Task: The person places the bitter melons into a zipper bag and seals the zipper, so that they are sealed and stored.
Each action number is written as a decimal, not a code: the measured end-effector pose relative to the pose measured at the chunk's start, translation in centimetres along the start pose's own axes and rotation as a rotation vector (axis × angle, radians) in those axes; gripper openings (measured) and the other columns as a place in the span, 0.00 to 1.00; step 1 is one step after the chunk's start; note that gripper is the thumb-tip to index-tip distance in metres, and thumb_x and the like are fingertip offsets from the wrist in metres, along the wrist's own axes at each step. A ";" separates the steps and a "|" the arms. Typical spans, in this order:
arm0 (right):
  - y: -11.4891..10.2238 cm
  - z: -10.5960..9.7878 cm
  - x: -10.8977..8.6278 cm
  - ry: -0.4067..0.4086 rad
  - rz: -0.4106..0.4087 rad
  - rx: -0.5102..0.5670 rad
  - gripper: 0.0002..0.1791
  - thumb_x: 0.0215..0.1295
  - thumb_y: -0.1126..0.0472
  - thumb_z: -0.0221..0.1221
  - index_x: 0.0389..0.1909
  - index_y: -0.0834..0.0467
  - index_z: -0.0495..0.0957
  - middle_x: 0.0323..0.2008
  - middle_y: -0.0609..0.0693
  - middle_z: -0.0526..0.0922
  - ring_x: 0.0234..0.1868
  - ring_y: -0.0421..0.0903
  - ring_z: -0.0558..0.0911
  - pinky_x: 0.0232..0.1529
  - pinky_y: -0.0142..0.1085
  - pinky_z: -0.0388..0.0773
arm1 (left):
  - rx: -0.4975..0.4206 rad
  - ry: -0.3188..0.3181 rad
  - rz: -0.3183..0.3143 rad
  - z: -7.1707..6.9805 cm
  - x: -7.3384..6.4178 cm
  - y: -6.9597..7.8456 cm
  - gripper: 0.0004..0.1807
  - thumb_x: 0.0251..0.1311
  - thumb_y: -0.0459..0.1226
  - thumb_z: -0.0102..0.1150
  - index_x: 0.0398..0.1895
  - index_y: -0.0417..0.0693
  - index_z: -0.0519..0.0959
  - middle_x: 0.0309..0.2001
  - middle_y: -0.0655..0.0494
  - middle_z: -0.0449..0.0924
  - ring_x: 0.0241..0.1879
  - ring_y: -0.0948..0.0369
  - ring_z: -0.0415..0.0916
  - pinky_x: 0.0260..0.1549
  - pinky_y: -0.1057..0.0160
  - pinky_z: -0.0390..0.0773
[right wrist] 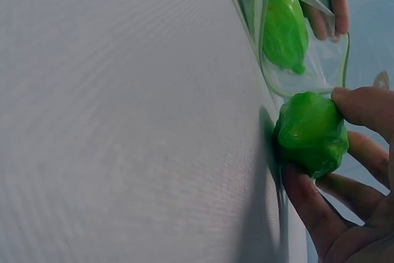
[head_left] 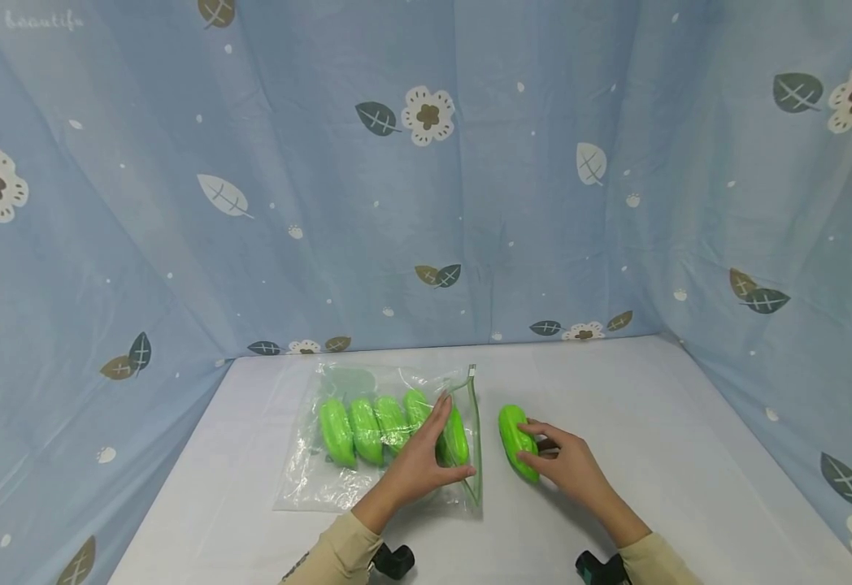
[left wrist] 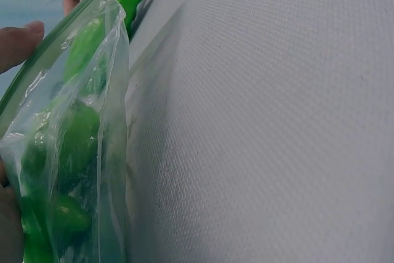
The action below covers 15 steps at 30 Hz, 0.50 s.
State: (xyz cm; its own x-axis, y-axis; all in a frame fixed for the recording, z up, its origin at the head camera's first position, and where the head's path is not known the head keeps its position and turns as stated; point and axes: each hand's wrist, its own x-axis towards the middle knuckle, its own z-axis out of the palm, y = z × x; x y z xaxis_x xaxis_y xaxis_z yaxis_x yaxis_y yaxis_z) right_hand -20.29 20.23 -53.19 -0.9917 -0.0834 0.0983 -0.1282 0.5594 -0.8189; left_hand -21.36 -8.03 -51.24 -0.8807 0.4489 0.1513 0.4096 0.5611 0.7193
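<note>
A bright green, bumpy bitter melon (head_left: pixel 518 443) lies just right of the bag, and my right hand (head_left: pixel 571 465) grips it between thumb and fingers. In the right wrist view the same bitter melon (right wrist: pixel 311 133) shows end-on, fingertips around its sides. A clear zip bag (head_left: pixel 302 483) with a green-edged mouth faces it, several more bitter melons (head_left: pixel 337 432) lying side by side inside. Over the mouth end, my left hand (head_left: pixel 420 463) spreads thumb and fingers wide. The left wrist view has the left thumb (left wrist: pixel 21 44) by the green zip strip (left wrist: pixel 52 44); the mouth gapes.
The white-covered table (head_left: pixel 616 390) runs back to a blue curtain (head_left: pixel 514 203) printed with leaves and flowers, which also rises along both sides. Black wrist devices (head_left: pixel 394 561) sit below the hands, at the beige sleeves (head_left: pixel 341 548).
</note>
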 end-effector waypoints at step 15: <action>-0.6 0.1 0.0 -0.044 -0.061 0.102 0.27 0.58 0.59 0.74 0.60 0.53 0.82 0.69 0.57 0.74 0.48 0.48 0.85 0.46 0.32 0.84 | -0.010 0.000 0.004 0.0 0.0 0.1 0.62 0.54 0.54 0.75 0.83 0.48 0.44 0.83 0.55 0.38 0.77 0.44 0.50 0.70 0.38 0.60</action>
State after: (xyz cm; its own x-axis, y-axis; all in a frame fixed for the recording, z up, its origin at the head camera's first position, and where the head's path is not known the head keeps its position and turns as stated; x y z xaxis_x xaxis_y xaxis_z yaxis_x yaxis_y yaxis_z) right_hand -20.20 19.87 -52.76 -0.9802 -0.1523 0.1262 -0.1838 0.4655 -0.8658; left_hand -21.29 -8.02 -51.16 -0.8792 0.4508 0.1544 0.4108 0.5526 0.7252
